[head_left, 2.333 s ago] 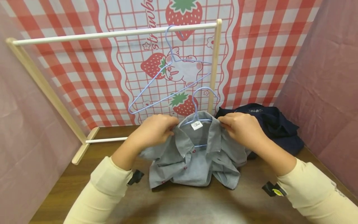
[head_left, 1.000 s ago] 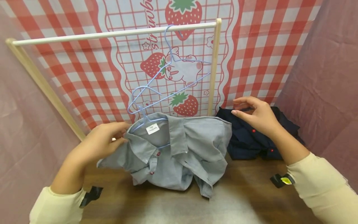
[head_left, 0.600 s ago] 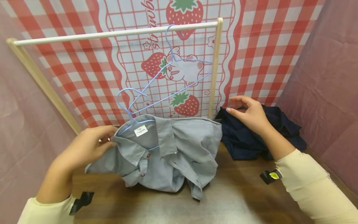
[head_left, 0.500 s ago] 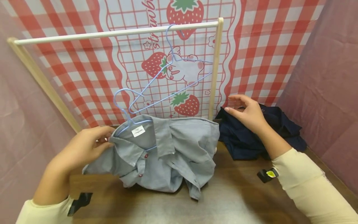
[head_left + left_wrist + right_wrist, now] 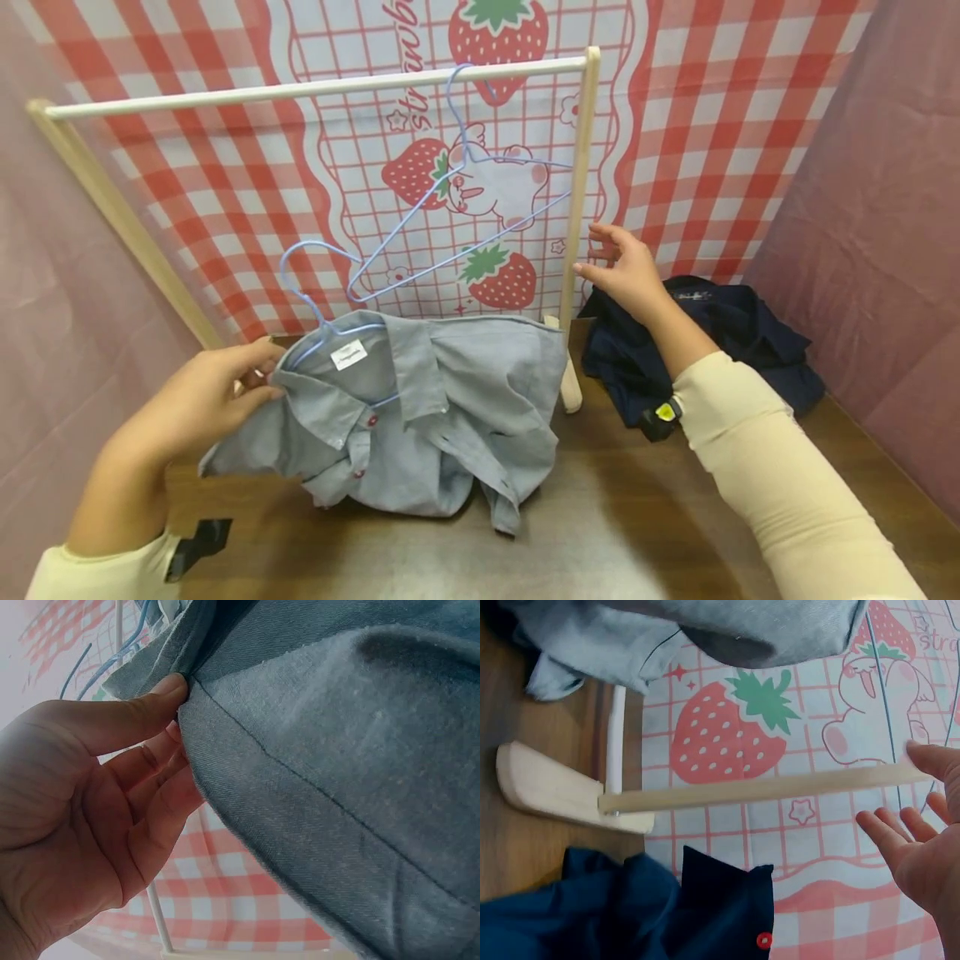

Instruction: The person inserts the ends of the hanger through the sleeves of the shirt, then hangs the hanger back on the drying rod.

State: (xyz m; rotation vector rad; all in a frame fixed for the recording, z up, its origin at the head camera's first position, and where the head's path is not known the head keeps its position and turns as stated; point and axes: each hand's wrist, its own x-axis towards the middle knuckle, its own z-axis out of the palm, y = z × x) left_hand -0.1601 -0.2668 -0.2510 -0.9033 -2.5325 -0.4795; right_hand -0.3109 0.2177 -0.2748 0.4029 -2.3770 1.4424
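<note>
A grey short-sleeved shirt (image 5: 495, 367) with red buttons hangs on a light blue wire hanger (image 5: 303, 287), whose hook sticks up out of the collar. My left hand (image 5: 198, 400) pinches the shirt at its collar and shoulder; in the left wrist view the thumb presses the grey cloth (image 5: 300, 750) against the fingers. My right hand (image 5: 626, 271) is empty, fingers spread beside the right post (image 5: 576, 208) of a wooden clothes rack. In the right wrist view the fingers and thumb stand on either side of that post (image 5: 780, 787).
A second blue hanger (image 5: 420, 204) hangs bare from the rack's white rail (image 5: 315, 87). A dark navy garment (image 5: 757, 342) lies heaped on the wooden table (image 5: 600, 517) at right. Behind is a red checked cloth (image 5: 720, 108) with strawberries; pink cloth (image 5: 855, 250) closes the sides.
Both hands first held the shirt's collar. The right hand let go, then moved left and up to the rack post. The left hand has carried the shirt and hanger leftward.
</note>
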